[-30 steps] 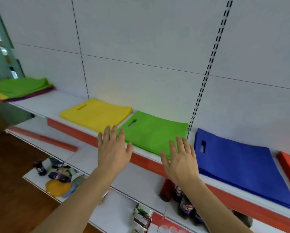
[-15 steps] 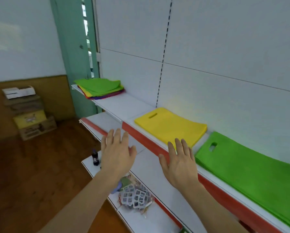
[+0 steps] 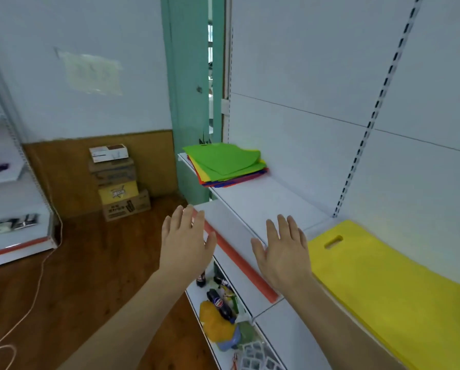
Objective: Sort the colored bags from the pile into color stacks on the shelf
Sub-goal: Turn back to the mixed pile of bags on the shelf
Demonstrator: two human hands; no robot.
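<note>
Both hands are empty, fingers straight and flat: left hand (image 3: 185, 243) and right hand (image 3: 283, 249) hover by the shelf (image 3: 253, 206) edge. Mixed pile (image 3: 225, 165), green on top, sits at the far end. Yellow stack (image 3: 389, 284) lies flat, long axis along the shelf, handle slot toward the pile.

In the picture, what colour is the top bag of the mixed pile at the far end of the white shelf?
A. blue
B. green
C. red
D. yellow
B: the uppermost flat fabric bag of the mixed pile of coloured bags is green, with yellow, red and blue edges showing under it; both hands are empty.
</note>
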